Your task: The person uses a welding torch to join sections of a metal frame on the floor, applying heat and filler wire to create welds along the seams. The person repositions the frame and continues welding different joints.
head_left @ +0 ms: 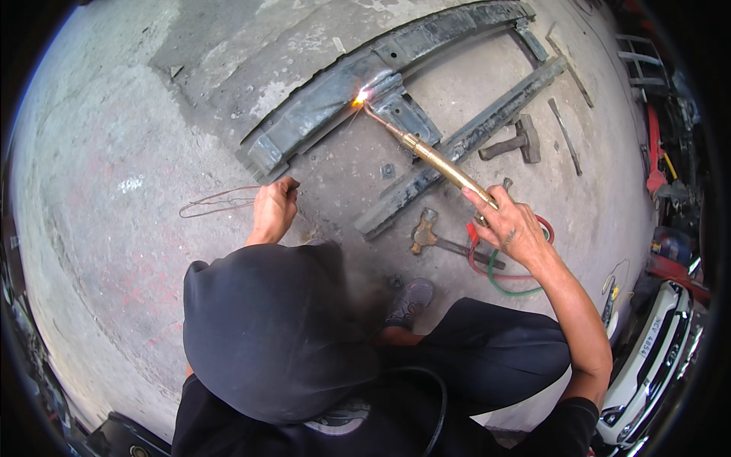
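A long grey metal frame [324, 91] lies on the concrete floor in front of me, with a parallel rail on its right side. My right hand [512, 231] is closed around the brass handle of a gas welding torch [442, 163]. At its bent copper tip a bright flame [361, 97] touches the frame's edge beside a bracket [407, 118]. Pinched in my left hand [272, 211], close to the frame's near end, is a thin wire rod. One end of it runs toward the flame; a bent loop of the wire [181, 210] sticks out leftward.
Right of the frame lie a sledgehammer [525, 139] and a thin metal bar [565, 137]. Another hammer [424, 231] rests near my shoe [411, 301]. Red and green hoses [518, 290] curl below my right hand. A white vehicle front piece [647, 365] stands at the right edge.
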The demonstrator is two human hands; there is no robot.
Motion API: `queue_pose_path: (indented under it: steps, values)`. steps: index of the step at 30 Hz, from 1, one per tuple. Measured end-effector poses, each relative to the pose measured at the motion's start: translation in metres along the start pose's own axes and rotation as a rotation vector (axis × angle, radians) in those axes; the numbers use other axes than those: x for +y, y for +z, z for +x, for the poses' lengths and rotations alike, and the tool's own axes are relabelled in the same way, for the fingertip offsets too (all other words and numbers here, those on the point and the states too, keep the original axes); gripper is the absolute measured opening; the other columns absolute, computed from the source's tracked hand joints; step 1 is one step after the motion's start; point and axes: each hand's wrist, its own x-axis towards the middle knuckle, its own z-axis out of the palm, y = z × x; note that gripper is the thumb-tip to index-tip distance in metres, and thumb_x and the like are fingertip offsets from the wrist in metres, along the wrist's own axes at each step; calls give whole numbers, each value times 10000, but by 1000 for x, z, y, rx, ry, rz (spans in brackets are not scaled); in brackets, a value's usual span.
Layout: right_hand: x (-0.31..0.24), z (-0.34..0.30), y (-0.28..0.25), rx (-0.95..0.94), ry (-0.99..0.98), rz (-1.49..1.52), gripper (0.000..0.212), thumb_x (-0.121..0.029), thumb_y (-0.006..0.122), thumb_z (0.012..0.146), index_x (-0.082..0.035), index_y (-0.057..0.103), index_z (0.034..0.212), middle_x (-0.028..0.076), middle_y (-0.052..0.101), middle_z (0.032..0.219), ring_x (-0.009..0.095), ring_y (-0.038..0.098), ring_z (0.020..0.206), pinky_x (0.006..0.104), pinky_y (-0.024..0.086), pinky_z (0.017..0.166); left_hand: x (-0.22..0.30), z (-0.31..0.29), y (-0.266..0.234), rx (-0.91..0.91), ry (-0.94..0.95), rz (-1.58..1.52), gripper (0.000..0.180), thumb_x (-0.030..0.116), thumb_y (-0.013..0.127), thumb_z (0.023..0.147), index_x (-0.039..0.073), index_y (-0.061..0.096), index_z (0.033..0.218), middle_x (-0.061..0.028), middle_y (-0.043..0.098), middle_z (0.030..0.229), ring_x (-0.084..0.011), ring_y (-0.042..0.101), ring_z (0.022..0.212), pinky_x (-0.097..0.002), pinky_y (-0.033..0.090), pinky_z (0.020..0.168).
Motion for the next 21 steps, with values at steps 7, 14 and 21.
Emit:
queue_pose_path:
  steps: [7, 14, 21]
  values:
    - [0, -1, 1, 6, -1, 4, 740, -157, 785, 864, -212, 476, 1534, 130, 536, 1039, 308, 670, 663, 441, 612, 640, 1, 0, -3, -6, -2, 17, 158, 63, 698, 874, 60, 757, 1020, -224, 728, 891, -422, 711, 879, -480, 552, 783]
    - [1, -1, 1, 9, -5, -1, 744, -157, 784, 864, -209, 473, 1538, 130, 534, 1047, 304, 670, 655, 434, 611, 631, 2, 3, -3, -6, -10, 26, 162, 58, 694, 870, 57, 758, 1020, -228, 725, 894, -420, 712, 878, -478, 551, 781]
    - [1, 0, 1, 18, -25, -15, 751, -160, 784, 863, -197, 466, 1542, 137, 534, 1042, 300, 677, 642, 436, 612, 618, 1, 3, -4, 3, -10, 19, 172, 54, 691, 869, 52, 759, 1026, -228, 727, 897, -419, 715, 879, -475, 554, 787]
